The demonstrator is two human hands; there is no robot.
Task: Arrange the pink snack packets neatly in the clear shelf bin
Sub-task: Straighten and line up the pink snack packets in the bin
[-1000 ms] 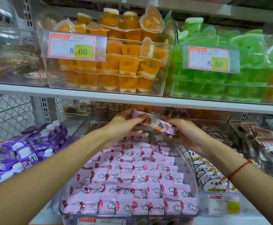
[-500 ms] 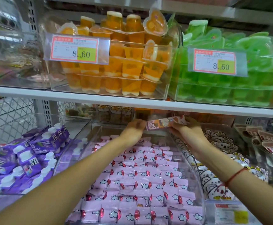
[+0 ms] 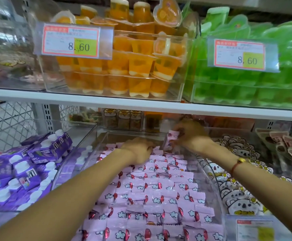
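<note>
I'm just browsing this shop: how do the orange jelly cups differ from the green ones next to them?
The orange jelly cups are orange and their separate cups show clearly, some heaped above the bin's rim. The green jelly cups are green, blurrier, sitting to the right. Both fill clear bins on the upper shelf, each with a price tag reading 8.60.

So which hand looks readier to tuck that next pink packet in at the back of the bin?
Probably the right hand: it already pinches a pink snack packet just above the back row of the clear plastic shelf bin. The left hand rests on the packets already laid there.
</note>
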